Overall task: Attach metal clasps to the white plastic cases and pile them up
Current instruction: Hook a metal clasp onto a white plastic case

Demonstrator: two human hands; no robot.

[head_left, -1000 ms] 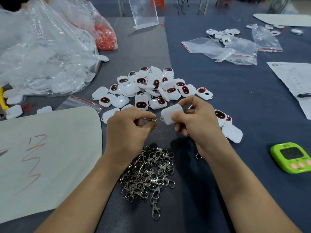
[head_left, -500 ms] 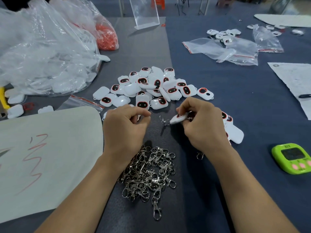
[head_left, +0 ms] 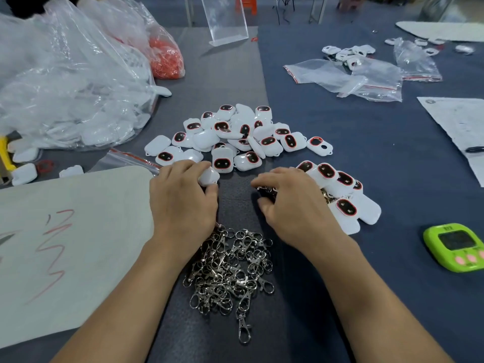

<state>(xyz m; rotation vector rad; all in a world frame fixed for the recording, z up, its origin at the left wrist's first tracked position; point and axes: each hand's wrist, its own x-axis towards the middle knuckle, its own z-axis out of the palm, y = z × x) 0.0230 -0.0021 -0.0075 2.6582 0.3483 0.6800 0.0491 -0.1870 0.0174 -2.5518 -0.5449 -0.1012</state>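
The fingers [head_left: 188, 167] of the left hand [head_left: 183, 205] curl round a smooth, rounded white case [head_left: 209, 176] at the near edge of the loose heap [head_left: 235, 137] on the table [head_left: 340, 142], while those of the right hand [head_left: 290, 205] arch over a metal clasp [head_left: 265, 190], grip unclear.

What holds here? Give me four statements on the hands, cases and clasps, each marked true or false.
1. The left hand grips a white case. True.
2. The green timer lies left of the left hand. False: it lies to the right, beyond the right hand.
3. The loose clasps lie heaped between the forearms. True.
4. The loose clasps sit inside a plastic bag. False: they lie bare on the dark mat.
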